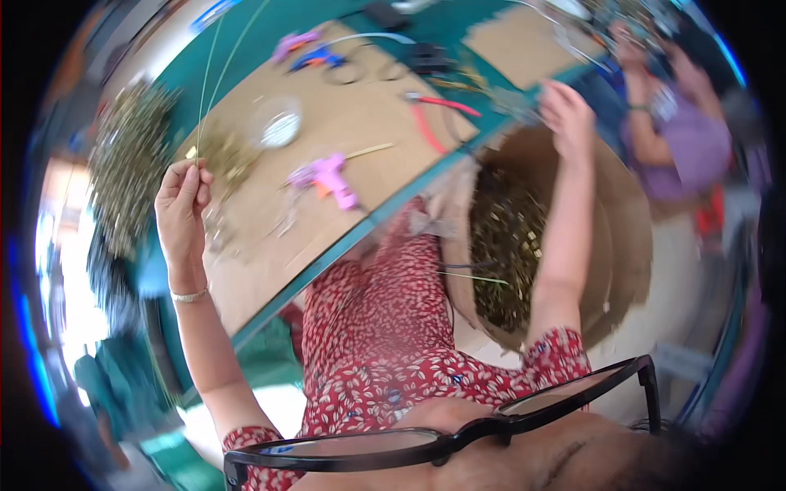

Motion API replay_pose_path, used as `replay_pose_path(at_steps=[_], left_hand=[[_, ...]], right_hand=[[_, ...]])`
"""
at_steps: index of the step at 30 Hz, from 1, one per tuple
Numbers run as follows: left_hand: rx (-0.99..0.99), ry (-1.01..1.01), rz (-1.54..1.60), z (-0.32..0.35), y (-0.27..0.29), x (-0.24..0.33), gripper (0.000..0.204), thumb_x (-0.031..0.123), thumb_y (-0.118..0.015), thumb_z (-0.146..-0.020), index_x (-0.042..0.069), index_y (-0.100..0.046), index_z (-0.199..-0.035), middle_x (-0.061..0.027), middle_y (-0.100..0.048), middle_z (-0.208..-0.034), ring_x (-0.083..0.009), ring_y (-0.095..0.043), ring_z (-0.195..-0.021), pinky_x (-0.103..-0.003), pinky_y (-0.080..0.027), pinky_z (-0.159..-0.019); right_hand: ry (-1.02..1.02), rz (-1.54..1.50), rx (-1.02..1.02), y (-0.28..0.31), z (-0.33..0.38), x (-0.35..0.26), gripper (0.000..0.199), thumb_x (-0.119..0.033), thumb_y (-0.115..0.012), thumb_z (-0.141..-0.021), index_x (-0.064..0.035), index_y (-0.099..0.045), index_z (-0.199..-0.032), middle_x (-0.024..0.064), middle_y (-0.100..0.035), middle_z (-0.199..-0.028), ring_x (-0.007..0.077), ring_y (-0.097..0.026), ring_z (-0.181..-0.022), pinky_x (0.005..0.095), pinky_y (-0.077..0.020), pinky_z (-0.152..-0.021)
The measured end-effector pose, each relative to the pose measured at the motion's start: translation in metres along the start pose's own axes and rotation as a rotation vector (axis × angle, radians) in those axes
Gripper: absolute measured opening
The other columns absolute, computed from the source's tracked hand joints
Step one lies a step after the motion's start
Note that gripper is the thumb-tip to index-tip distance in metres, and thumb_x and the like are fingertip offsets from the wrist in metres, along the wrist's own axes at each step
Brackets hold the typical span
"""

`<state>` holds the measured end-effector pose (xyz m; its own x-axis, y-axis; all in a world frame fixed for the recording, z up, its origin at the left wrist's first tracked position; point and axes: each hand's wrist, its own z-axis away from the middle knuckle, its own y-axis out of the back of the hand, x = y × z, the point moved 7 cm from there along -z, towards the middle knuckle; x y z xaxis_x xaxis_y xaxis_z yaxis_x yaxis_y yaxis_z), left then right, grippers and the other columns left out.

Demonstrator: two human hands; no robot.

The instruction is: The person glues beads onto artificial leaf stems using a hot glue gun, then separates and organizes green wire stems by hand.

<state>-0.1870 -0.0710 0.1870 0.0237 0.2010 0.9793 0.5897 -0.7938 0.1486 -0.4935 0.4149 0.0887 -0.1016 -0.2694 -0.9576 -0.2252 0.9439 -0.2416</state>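
My left hand (184, 192) is raised over the table's left side. Its thumb and fingers pinch thin green stems (205, 90), which run upward in two strands toward the top edge. A small gold bit shows at the fingertips. My right hand (566, 119) is held up at the right, above the rim of a large brown container (606, 237). Its fingers are curled together; blur hides what, if anything, is between them. Inside the container lies a heap of dark green and gold pieces (503, 245).
Brown board (344, 106) covers part of the green table. On it are a pink glue gun (332, 178), a clear dish (278, 127) and red-handled pliers (430, 123). A blue glue gun (319, 57) lies farther back. Bundled stems (131, 172) stand left; another person (675, 139) works at right.
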Motion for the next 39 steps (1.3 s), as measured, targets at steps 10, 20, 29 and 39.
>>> replay_pose_path(at_steps=[10, 20, 29, 39], left_hand=[[1.102, -0.027, -0.967, 0.266, 0.384, -0.052, 0.014, 0.010, -0.057, -0.085, -0.001, -0.063, -0.090, -0.0107, -0.066, -0.082, -0.0201, -0.060, -0.068, -0.028, -0.047, -0.064], [1.000, -0.256, -1.739, 0.211, 0.357, -0.050, 0.025, 0.020, -0.059, -0.082, 0.010, -0.064, -0.104, -0.0123, -0.056, -0.114, -0.0300, -0.051, -0.107, -0.044, -0.040, -0.090], [-0.566, -0.244, -0.543, 0.223, -0.142, -0.071, 0.026, 0.003, -0.063, -0.082, -0.003, -0.058, -0.107, -0.0164, -0.063, -0.100, -0.0240, -0.062, -0.090, -0.031, -0.049, -0.080], [-0.765, -0.422, -0.520, 0.251, -0.299, -0.154, 0.021, 0.006, -0.058, -0.084, -0.002, -0.058, -0.103, -0.0163, -0.063, -0.083, -0.0344, -0.061, -0.073, -0.040, -0.050, -0.066]], right_hand=[[-0.329, 0.475, 0.270, 0.220, 0.142, 0.052, 0.023, -0.018, -0.056, -0.091, -0.0042, -0.060, -0.109, -0.0004, -0.058, -0.071, 0.0014, -0.044, -0.050, 0.0159, -0.0314, -0.036], [-0.441, 0.608, 0.169, 0.114, 0.295, -0.008, 0.014, -0.012, -0.061, -0.085, -0.0012, -0.063, -0.094, 0.0020, -0.061, -0.076, 0.0052, -0.053, -0.059, 0.0180, -0.0401, -0.047], [-0.529, 0.406, -0.140, 0.036, 0.332, 0.043, 0.049, -0.025, -0.071, -0.078, 0.0014, -0.054, -0.115, 0.0041, -0.062, -0.090, 0.0076, -0.057, -0.070, 0.0214, -0.0467, -0.054], [-0.009, 0.464, -0.088, -0.067, 0.298, -0.001, 0.022, -0.019, -0.064, -0.083, 0.0034, -0.061, -0.085, 0.0170, -0.065, -0.069, 0.0273, -0.066, -0.064, 0.0326, -0.0509, -0.059]])
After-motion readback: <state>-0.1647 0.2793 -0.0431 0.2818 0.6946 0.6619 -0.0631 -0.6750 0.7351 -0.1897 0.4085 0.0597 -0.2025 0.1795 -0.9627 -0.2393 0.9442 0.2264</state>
